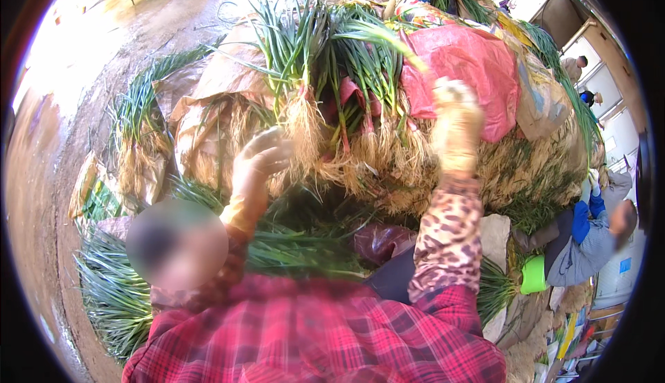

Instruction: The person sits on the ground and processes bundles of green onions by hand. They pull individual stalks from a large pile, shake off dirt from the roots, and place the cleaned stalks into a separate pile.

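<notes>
My right hand point(458, 118), in a pale glove and blurred, grips a single green onion point(402, 47) near its root end. The stalk slants up to the left, its leaves over the pile. My left hand point(262, 157), also gloved, holds nothing that I can see, its fingers loosely spread. Just beyond it, a bunch of green onions point(296, 45) has long pale roots point(304, 123) turned towards me. More loose green onions point(382, 71) lie to its right, on a heap of root ends. A red plastic sack point(460, 66) covers part of the heap behind my right hand.
Brown sacking point(234, 66) drapes the heap's left side, with another onion bunch point(137, 118) beside it. Green leaves point(306, 250) lie before my body. At right, a co-worker point(587, 253) sits near a lime-green plastic object point(533, 275). Wet ground point(72, 138) stretches along the left.
</notes>
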{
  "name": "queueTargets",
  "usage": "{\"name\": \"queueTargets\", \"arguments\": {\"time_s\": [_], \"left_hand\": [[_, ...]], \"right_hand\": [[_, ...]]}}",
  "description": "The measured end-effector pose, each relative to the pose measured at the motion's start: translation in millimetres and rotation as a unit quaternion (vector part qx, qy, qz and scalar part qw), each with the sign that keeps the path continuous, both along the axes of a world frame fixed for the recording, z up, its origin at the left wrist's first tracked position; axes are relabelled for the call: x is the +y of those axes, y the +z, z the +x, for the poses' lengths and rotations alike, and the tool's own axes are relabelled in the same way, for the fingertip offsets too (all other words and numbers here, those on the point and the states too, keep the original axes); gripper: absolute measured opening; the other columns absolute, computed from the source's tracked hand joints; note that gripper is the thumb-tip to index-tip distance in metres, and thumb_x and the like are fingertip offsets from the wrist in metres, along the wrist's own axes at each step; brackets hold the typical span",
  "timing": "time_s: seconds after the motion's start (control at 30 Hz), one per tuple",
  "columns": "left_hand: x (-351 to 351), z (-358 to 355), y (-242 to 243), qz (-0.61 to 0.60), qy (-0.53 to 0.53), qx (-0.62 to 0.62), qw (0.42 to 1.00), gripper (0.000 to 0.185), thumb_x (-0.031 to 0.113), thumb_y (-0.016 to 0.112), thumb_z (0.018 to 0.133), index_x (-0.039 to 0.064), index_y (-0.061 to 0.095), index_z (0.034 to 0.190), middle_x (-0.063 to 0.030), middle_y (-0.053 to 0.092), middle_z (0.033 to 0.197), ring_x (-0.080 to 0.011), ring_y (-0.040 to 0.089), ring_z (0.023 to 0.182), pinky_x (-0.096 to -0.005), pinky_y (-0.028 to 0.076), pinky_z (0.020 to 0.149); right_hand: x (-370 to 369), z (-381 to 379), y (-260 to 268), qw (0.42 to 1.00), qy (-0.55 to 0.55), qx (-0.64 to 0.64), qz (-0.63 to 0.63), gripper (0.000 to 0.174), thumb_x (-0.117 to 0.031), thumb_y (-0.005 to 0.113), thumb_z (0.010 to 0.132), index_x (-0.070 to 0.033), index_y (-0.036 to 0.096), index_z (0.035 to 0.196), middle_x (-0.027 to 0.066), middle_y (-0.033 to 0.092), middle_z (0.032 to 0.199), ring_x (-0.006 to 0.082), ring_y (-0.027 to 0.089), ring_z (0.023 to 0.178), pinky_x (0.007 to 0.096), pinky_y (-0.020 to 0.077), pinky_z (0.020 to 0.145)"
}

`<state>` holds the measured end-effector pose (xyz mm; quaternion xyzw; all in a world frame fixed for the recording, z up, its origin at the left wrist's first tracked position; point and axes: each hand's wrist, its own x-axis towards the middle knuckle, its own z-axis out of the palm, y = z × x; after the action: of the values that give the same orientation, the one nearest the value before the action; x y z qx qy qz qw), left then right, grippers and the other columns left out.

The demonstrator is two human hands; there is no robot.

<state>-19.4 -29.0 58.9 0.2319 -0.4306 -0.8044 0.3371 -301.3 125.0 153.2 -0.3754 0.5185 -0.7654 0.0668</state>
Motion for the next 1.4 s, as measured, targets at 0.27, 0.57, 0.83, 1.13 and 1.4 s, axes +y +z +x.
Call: {"name": "queueTargets", "arguments": {"time_s": [0.27, 0.57, 0.83, 1.13, 1.4], "left_hand": [[34, -32, 6, 0.122, -0.23, 0.025, 0.965, 0.033, 0.021, 0.05, 0.095, -0.003, 0.055, 0.117, -0.008, 0.065, 0.085, -0.0177, 0.063, 0.076, -0.026, 0.051, 0.068], [79, 17, 5, 0.131, -0.276, 0.052, 0.951, 0.026, 0.021, 0.05, 0.096, -0.004, 0.058, 0.094, 0.0051, 0.034, 0.05, -0.0045, 0.026, 0.037, -0.0201, 0.02, 0.033], [78, 23, -9, 0.198, -0.253, 0.175, 0.93, 0.044, 0.036, 0.039, 0.099, -0.001, 0.053, 0.081, 0.0039, 0.032, 0.047, -0.0081, 0.028, 0.035, -0.0211, 0.021, 0.031], [69, 18, -22, 0.229, -0.337, 0.291, 0.866, 0.048, 0.038, 0.028, 0.102, 0.005, 0.05, 0.075, 0.0032, 0.035, 0.047, -0.0081, 0.028, 0.034, -0.0217, 0.023, 0.029], [39, 56, 5, 0.021, 0.015, 0.075, 0.997, 0.029, 0.031, 0.049, 0.096, 0.007, 0.054, 0.08, 0.0062, 0.035, 0.05, -0.0053, 0.032, 0.037, -0.0205, 0.022, 0.034]], "right_hand": [[12, 175, -66, 0.852, -0.067, 0.489, 0.175, 0.014, -0.001, 0.064, 0.078, -0.006, 0.064, 0.092, 0.0064, 0.061, 0.083, 0.0225, 0.06, 0.071, 0.0321, 0.0507, 0.061], [35, 150, -79, 0.944, 0.135, -0.159, 0.258, 0.049, -0.045, 0.056, 0.091, -0.002, 0.063, 0.114, 0.0043, 0.066, 0.086, 0.0095, 0.063, 0.076, 0.0233, 0.052, 0.067], [-27, 174, -68, 0.915, 0.183, -0.356, 0.049, 0.017, -0.013, 0.06, 0.089, -0.002, 0.065, 0.099, 0.0037, 0.066, 0.09, 0.0108, 0.06, 0.078, 0.0218, 0.0482, 0.067], [-33, 190, -76, 0.881, 0.255, -0.396, -0.049, 0.021, -0.018, 0.053, 0.094, 0.002, 0.06, 0.094, -0.0072, 0.042, 0.059, 0.0028, 0.034, 0.048, 0.0199, 0.0302, 0.048], [27, 144, -129, 0.81, -0.009, 0.517, 0.277, 0.005, -0.008, 0.059, 0.085, -0.007, 0.064, 0.086, 0.004, 0.064, 0.072, 0.0163, 0.06, 0.067, 0.0256, 0.0479, 0.056]]}}
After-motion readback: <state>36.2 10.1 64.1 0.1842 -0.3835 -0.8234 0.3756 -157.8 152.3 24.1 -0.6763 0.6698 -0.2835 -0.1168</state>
